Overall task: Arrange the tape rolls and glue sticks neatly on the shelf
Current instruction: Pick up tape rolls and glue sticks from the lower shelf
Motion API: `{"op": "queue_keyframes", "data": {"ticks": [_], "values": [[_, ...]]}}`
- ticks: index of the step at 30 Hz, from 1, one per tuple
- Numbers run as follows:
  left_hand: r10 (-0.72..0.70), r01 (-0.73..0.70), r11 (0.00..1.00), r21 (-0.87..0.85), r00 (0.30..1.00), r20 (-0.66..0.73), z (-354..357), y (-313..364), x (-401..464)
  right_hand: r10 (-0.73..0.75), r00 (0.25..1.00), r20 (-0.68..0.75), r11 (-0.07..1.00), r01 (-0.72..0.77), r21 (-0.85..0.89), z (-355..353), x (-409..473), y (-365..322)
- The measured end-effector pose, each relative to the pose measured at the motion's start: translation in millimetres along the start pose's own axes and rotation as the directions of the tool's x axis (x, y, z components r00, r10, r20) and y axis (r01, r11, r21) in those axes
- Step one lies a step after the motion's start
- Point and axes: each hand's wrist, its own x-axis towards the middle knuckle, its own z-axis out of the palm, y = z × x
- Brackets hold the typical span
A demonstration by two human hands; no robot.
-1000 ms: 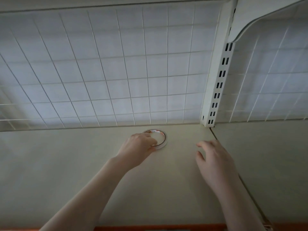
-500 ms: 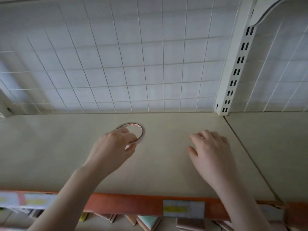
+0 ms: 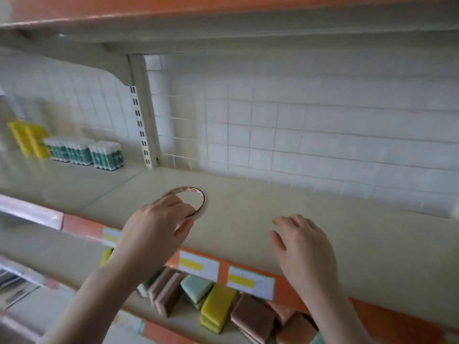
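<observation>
Tape roll [image 3: 192, 199] lies flat on the shelf [image 3: 310, 229], near centre of view, a bit in from the wire-grid back panel [image 3: 323, 135]. It's a thin ring w/ clear middle, some red print on its far rim at abt 1 o'clock. Left hand [image 3: 159, 228] covers the roll's near-left part, from abt 7 o'clock: fingers curl over the rim, thumb at the near edge, so the grip is on the tape roll; can't tell if roll is lifted off the shelf at all. Right hand [image 3: 301, 247] hovers at abt 4 o'clock from the roll, well apart from it, palm down, fingers spread loosely, holding nothing.

Glue sticks [image 3: 85, 152], white w/ green labels, stand upright in two tight blocks in the next shelf bay, at abt 10 o'clock from the roll, past the slotted upright post [image 3: 144, 115]. Yellow packs [image 3: 28, 139] stand just left of them, blurred. Orange front edge of the shelf carries white price labels [image 3: 250, 281] w/ yellow strips. On the lower shelf, at 6 o'clock, coloured sponges [image 3: 218, 306] lean in a loose row: brown, pale green, yellow, pink. Another orange-edged shelf [image 3: 223, 11] runs overhead.
</observation>
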Motion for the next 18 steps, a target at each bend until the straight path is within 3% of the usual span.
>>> {"op": "queue_keyframes", "data": {"ticks": [9,18], "values": [[-0.106,0.106,0.992,0.073,0.994,-0.008,-67.0,-202.5,-59.7,0.018,0.995,0.096,0.998,-0.023,0.053,75.9,37.7,-206.5],[-0.228,0.237,0.97,0.057,0.965,-0.128,-88.9,-351.3,-85.6,-0.131,0.988,0.086,0.984,0.119,0.13,148.8,110.0,-355.2]]}}
